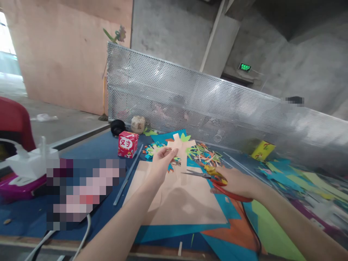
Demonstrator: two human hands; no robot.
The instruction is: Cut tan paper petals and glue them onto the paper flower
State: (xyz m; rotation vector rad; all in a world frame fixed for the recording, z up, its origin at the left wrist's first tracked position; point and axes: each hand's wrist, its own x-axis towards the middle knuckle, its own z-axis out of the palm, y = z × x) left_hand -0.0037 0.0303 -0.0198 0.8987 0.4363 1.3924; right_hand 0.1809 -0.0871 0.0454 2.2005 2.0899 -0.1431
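My left hand pinches a tan paper cut-out shaped like a cross or tree trunk and holds it up above the table. My right hand grips a pair of red-and-yellow handled scissors, whose blades point left towards the cut-out and stay just short of it. Below both hands lies a large tan paper sheet on top of teal, orange and green sheets.
A red carton stands on the blue table top beside a heap of coloured paper scraps. A perforated metal screen runs along the back. A yellow box sits at right, a purple-and-white device at left.
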